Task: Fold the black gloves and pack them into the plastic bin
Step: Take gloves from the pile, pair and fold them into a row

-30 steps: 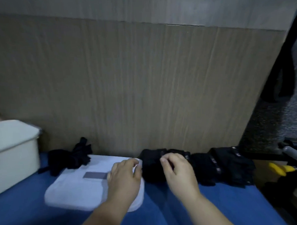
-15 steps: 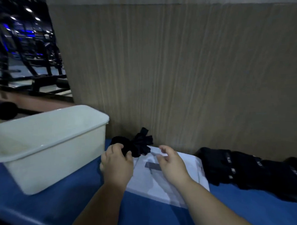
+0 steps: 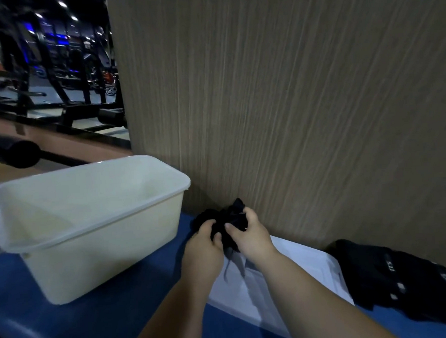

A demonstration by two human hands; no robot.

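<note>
A crumpled black glove [image 3: 228,217] sits against the wooden panel, just above the far corner of a white lid [image 3: 293,275]. My left hand [image 3: 202,249] grips its left side and my right hand [image 3: 248,236] pinches its right side. The cream plastic bin [image 3: 96,225] stands to the left with nothing visible inside. More black gloves [image 3: 400,276] with small white marks lie in a row at the right, along the panel.
Everything rests on a blue surface [image 3: 120,308]. A tall wood-grain panel [image 3: 290,102] walls off the back. Dark metal frames [image 3: 47,82] stand in the dim room beyond, at the left.
The view swung left from the row of gloves to the bin. Both hands moved from the row to the crumpled glove by the lid and closed on it.
</note>
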